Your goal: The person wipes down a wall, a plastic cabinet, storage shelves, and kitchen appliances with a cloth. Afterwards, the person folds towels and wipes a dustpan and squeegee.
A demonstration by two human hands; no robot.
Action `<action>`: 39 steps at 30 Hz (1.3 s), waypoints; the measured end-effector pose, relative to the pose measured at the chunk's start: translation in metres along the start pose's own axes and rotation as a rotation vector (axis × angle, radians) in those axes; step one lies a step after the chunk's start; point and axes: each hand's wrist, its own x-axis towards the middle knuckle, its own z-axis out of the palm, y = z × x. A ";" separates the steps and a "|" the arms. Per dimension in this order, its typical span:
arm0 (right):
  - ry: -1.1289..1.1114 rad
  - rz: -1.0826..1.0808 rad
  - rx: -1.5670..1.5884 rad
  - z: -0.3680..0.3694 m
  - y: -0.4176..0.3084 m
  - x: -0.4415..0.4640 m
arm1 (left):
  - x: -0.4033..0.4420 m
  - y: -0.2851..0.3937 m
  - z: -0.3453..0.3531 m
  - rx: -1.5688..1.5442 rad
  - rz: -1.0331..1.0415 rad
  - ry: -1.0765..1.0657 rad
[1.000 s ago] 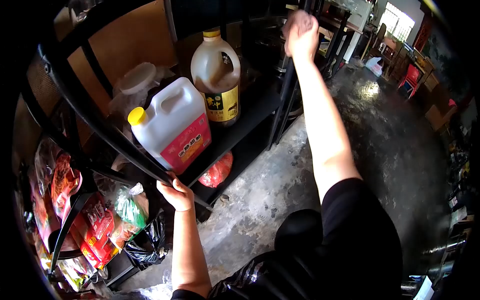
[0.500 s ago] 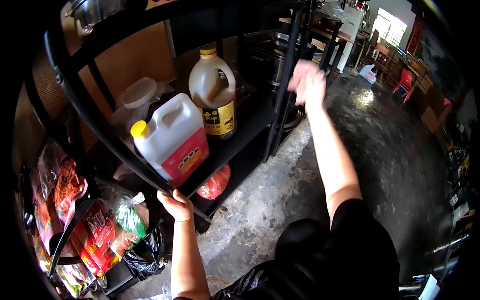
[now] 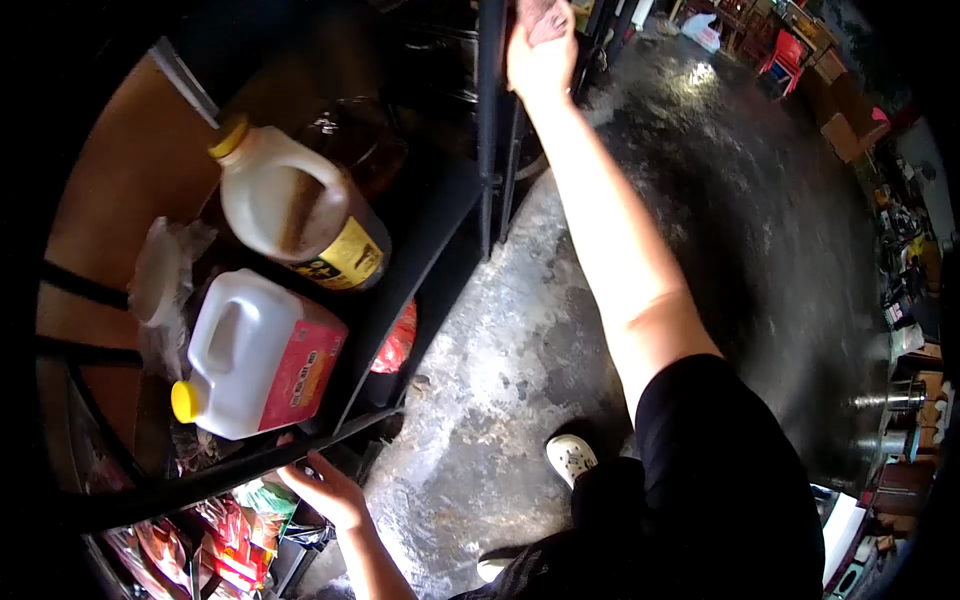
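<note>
Head view: the right hand grips a cloth beside the post, the left hand curls round the rail near the jug, and work looks under way, how much remains I cannot tell.

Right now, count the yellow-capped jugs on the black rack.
2: the pink-labelled jug nearer the left hand, and the yellow-labelled jug farther along the black rack. Others may be hidden.

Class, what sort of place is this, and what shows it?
Probably a home kitchen or storeroom: a pink-labelled jug and yellow-labelled jug on a black rack, a red chair beyond.
</note>
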 end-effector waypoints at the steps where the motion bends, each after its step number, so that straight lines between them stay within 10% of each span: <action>1: -0.022 0.256 0.817 0.006 0.034 -0.014 | -0.010 0.015 -0.009 -0.017 -0.063 0.022; 2: -0.024 0.496 1.637 0.010 0.063 -0.022 | -0.019 0.023 -0.020 -0.003 -0.060 0.001; 9: -0.270 0.824 1.477 -0.023 0.158 -0.088 | -0.078 0.115 -0.090 0.189 -0.095 -0.499; 17: -0.769 0.656 -0.224 -0.314 0.026 -0.176 | 0.034 0.294 -0.079 -0.080 0.058 -0.825; 20: -0.323 1.369 0.123 -0.420 -0.091 -0.170 | 0.074 0.336 -0.063 -0.187 0.082 -0.828; 24: -0.282 1.631 0.642 -0.552 -0.120 -0.210 | 0.128 0.405 -0.046 -0.140 0.097 -0.936; 29: -0.211 1.679 0.536 -0.552 -0.099 -0.141 | 0.160 0.432 0.037 -0.191 0.129 -0.865; 33: -0.257 1.427 0.459 -0.476 -0.065 -0.060 | 0.199 0.415 0.158 -0.802 -0.396 -0.664; 39: -0.261 1.232 0.621 -0.356 -0.012 -0.016 | 0.278 0.443 0.251 -0.426 -0.599 -0.447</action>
